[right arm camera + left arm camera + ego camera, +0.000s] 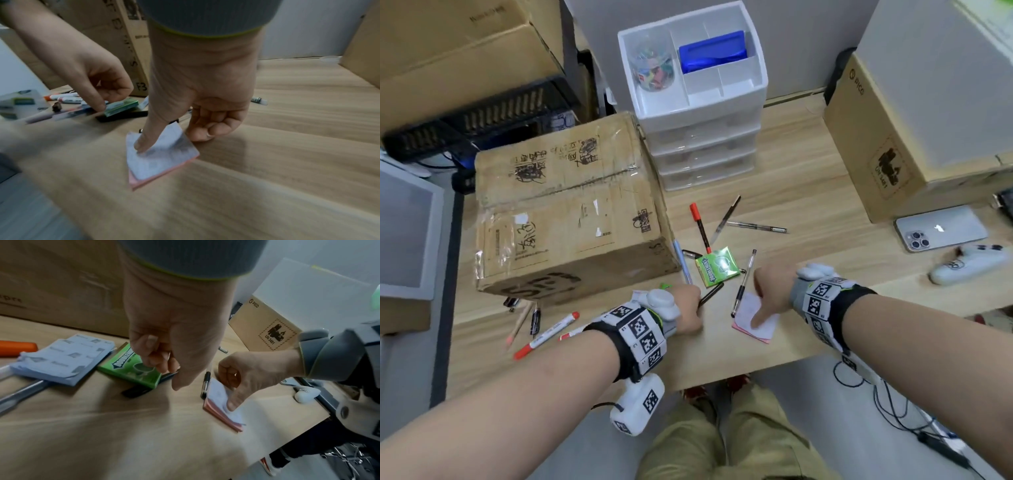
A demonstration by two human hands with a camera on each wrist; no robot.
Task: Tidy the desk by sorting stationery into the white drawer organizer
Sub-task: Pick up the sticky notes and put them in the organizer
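Observation:
The white drawer organizer (695, 114) stands at the back of the desk, a cup of clips and a blue box in its top tray. Near the front edge lies a pink sticky note pad (767, 331) (218, 395) (160, 162). My right hand (770, 291) (174, 133) holds it, thumb pressed on top and fingers curled at its far edge. My left hand (688, 310) (164, 356) is curled with nothing seen in it, one finger touching the desk beside a black pen (711, 293) and a green gum pack (717, 266) (127, 368).
Several pens and a red marker (700, 228) are scattered before the organizer. White markers (548, 334) lie at the left. A cardboard box (568, 212) stands left, a PICO box (876, 137) right, with a phone (941, 228) and a white controller (969, 263).

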